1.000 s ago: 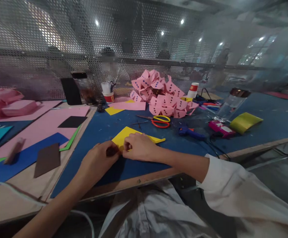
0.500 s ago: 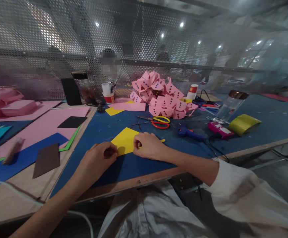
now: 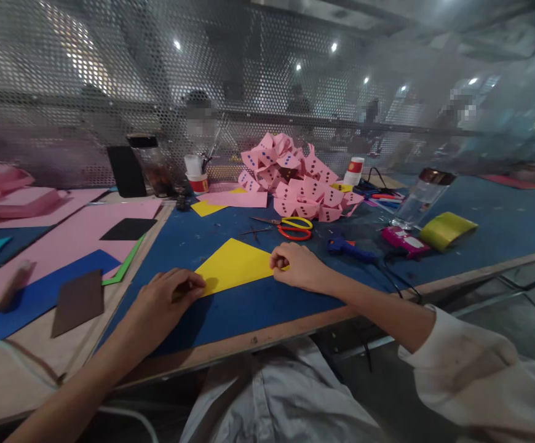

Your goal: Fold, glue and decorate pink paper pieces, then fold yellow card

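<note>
A yellow sheet of craft paper (image 3: 235,267), with a pointed top and a straight lower edge, lies on the blue tabletop before me. My left hand (image 3: 173,295) pinches its left corner between thumb and fingers. At the opposite corner my right hand (image 3: 297,264) has its fingers curled closed on the paper's tip, partly hiding it. Just beyond the sheet rest scissors (image 3: 295,227) with one yellow and one red handle loop. To the right of my right hand lies a blue glue gun (image 3: 351,248).
Pink dotted paper pieces (image 3: 295,178) are heaped at the back. A clear bottle (image 3: 420,200), a magenta device (image 3: 406,241) and a yellow-green roll (image 3: 448,231) stand right. Leftward lie pink, blue and brown sheets (image 3: 78,303). A perforated metal screen (image 3: 249,92) rises behind.
My right hand has slid right along the yellow sheet to its right corner, uncovering more of it. My left hand has shifted slightly left, still at the left corner.
</note>
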A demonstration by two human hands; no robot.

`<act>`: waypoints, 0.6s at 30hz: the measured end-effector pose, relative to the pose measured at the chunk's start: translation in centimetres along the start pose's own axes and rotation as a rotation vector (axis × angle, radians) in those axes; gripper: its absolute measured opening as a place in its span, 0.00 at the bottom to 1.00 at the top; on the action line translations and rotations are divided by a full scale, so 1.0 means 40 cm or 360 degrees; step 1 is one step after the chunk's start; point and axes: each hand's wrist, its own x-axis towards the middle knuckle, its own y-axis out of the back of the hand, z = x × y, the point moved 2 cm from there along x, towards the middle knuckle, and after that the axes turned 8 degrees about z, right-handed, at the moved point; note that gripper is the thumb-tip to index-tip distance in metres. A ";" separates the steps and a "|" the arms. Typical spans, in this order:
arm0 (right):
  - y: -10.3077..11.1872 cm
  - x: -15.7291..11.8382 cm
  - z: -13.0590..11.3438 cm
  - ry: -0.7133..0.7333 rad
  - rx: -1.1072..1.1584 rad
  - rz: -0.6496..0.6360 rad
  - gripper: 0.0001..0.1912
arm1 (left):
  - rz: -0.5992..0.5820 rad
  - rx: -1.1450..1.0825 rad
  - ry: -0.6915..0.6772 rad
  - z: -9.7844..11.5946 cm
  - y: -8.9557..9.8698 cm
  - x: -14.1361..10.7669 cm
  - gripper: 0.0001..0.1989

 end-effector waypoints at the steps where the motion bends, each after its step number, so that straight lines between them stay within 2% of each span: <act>1: 0.005 -0.003 0.006 -0.0011 0.0015 0.0000 0.06 | -0.0029 -0.0007 -0.0011 -0.004 0.000 0.000 0.15; 10: 0.029 -0.011 0.022 -0.0035 0.0154 -0.0042 0.11 | -0.0161 -0.0109 0.0046 -0.050 -0.004 0.010 0.16; 18: 0.036 -0.020 0.037 0.0028 0.0291 -0.0060 0.16 | -0.0162 -0.0214 0.0093 -0.026 0.019 0.001 0.15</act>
